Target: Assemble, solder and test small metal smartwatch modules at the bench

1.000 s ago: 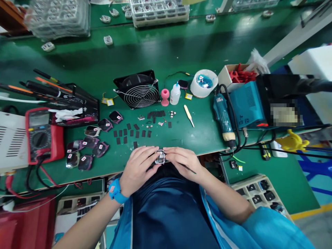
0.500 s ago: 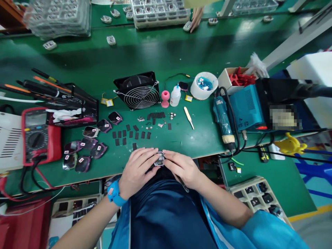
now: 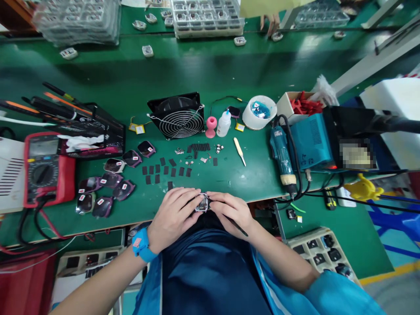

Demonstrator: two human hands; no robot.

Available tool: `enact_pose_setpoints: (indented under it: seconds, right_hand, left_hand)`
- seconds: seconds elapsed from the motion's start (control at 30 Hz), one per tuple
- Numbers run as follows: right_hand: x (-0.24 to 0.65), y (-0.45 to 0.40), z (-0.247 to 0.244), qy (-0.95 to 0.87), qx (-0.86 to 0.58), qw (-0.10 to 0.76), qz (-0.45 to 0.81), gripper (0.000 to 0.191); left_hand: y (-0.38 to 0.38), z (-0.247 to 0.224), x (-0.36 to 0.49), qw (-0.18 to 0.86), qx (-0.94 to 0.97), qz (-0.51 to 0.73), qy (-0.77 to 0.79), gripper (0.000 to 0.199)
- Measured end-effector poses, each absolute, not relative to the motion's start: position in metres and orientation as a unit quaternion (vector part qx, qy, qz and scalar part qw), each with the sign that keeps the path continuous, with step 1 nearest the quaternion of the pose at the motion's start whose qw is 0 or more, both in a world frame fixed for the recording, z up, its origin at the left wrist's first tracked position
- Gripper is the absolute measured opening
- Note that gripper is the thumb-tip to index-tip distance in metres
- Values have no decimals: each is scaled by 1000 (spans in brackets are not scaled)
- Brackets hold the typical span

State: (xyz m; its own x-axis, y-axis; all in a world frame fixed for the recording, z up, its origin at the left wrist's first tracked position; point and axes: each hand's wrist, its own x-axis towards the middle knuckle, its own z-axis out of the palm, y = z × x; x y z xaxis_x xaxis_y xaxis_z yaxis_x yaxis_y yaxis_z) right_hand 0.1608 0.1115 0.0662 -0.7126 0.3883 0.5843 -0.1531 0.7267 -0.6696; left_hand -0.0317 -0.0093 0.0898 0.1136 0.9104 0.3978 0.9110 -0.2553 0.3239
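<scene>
My left hand [image 3: 179, 208], with a blue wrist strap [image 3: 143, 246], is closed around the edge of an open smartwatch case [image 3: 202, 202]. Small electronic parts show inside its pale frame. My right hand [image 3: 234, 212] pinches slim dark tweezers [image 3: 236, 226], whose rear end sticks out below the palm. Their tips meet the right side of the case, partly hidden by my fingers. Both hands are at the bench's front edge, just above my lap. Black rectangular pads [image 3: 166, 169] and small loose parts [image 3: 204, 159] lie beyond them.
Left are watch screens [image 3: 111, 180], a red multimeter [image 3: 49, 170] and a pen holder [image 3: 108, 131]. Behind stand a fan [image 3: 180, 118], a bottle [image 3: 224, 123] and a white tub [image 3: 259, 112]. An electric screwdriver [image 3: 282, 151] hangs right. Another person's hand [image 3: 270, 24] touches a watch case across the bench.
The tweezers have turned in my right hand, their rear end swinging right and slightly up. My left hand keeps its hold on the case. The other person's hand has moved right.
</scene>
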Motion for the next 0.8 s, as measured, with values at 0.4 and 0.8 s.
enact_pose_setpoints:
  seconds: [0.4,0.8]
  right_hand:
    - [164,112,60,-853,-56,380,354,20]
    - [161,113,75,-892,-48,353,278,19]
  left_hand:
    - [-13,84,-33,-29,-734,-295,-612,40]
    - [-9,89,-34,-94,-699,-311,-638,26]
